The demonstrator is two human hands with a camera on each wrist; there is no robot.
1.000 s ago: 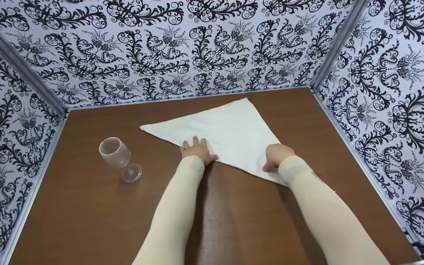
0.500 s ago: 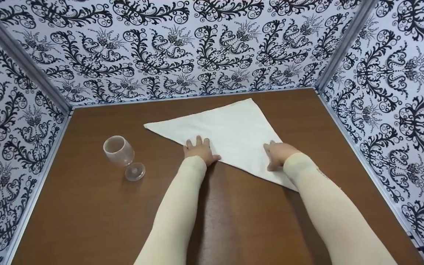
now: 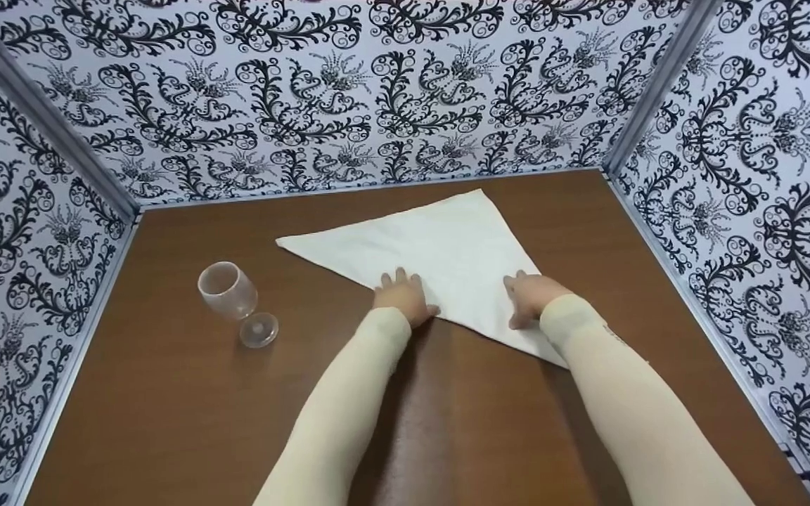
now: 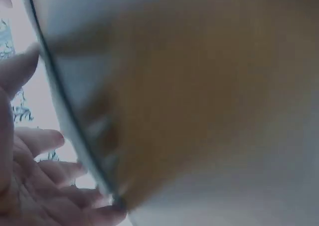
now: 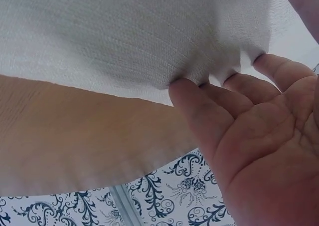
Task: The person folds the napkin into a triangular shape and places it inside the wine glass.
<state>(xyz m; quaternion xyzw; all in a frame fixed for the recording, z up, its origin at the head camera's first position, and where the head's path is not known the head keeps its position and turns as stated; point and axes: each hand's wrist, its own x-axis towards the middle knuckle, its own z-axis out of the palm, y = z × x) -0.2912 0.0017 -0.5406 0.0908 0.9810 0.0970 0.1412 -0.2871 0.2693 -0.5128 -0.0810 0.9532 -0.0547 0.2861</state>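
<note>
A white cloth napkin (image 3: 440, 246), folded into a triangle, lies flat on the brown table (image 3: 187, 414). Its long edge faces the person. Near the middle of that edge, my left hand (image 3: 402, 298) rests on the napkin with its fingers spread. My right hand (image 3: 535, 295) touches the napkin near its right corner, the fingertips pressing on the fabric and the thumb apart. In the right wrist view the fingertips of the right hand (image 5: 269, 131) meet the woven cloth. The left wrist view shows the left hand (image 4: 40, 186) by the napkin's edge, partly blurred.
A clear stemmed glass (image 3: 230, 292) stands on the table left of the napkin. Patterned black-and-white walls (image 3: 391, 91) with grey metal frame posts enclose the table at the back and both sides.
My left hand has slid right along the napkin's near edge. The right hand, curled earlier, has loosened and its fingers extend over the cloth. The view has shifted slightly.
</note>
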